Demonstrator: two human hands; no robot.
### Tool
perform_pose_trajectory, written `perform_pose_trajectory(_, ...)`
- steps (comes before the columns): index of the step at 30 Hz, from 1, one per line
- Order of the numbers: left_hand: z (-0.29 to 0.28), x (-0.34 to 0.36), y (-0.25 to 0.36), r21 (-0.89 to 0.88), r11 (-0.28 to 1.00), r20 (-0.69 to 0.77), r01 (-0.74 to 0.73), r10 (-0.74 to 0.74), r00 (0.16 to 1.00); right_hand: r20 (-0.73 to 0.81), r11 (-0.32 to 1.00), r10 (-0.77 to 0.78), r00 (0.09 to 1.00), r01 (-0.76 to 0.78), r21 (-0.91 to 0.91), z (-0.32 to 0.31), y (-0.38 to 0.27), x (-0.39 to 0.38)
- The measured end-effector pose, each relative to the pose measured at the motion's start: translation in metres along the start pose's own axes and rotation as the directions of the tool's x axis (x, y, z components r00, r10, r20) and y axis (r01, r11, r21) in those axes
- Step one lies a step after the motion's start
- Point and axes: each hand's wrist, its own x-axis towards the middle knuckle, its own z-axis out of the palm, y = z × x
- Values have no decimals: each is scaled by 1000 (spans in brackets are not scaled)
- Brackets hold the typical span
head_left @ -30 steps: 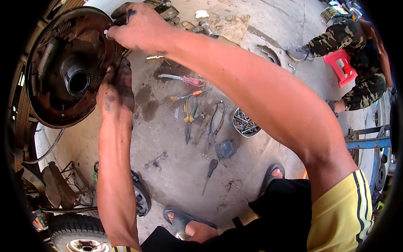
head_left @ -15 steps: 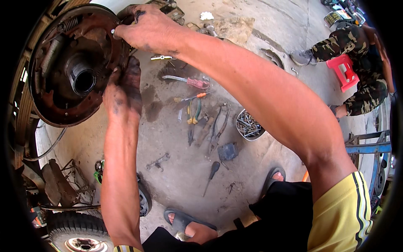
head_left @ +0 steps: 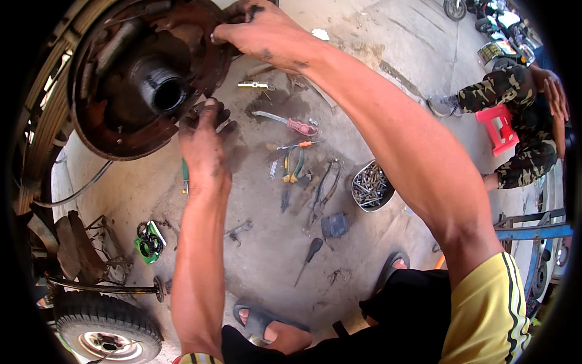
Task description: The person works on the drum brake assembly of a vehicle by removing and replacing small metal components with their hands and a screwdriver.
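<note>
Right hand (head_left: 260, 33) against, left hand (head_left: 204, 138) beside, right side of brake assembly (head_left: 144, 70)

The brake assembly (head_left: 144, 77) is cut off by the view's upper edge, and a green-handled tool (head_left: 185, 172) is partly covered by the left hand (head_left: 204, 141).

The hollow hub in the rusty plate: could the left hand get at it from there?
Probably yes. The left hand is by the lower right edge of the rusty plate, close to the hub, and nothing visible covers the hub's opening. The right hand is higher up, out of the way.
</note>
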Motion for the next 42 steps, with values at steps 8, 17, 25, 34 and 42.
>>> perform_pose_trajectory(8,22,4,3,-504,859,60,93,-72,996,128,981,194,973,-191,-32,-10,-27,6)
perform_pose_trajectory(17,45,31,-4,-865,354,264,356,-281,923,126,933,342,931,-320,-165,-11,-27,20)
perform_pose_trajectory(25,52,37,-12,-854,405,254,325,-220,942,136,927,337,932,-303,-221,-7,-43,10)
perform_pose_trajectory(34,34,51,-16,-856,445,216,264,-155,964,150,927,215,965,-154,-343,-1,-29,14)
perform_pose_trajectory(42,32,46,-12,-852,462,194,248,-161,968,117,977,-12,993,37,-208,-7,-19,12)
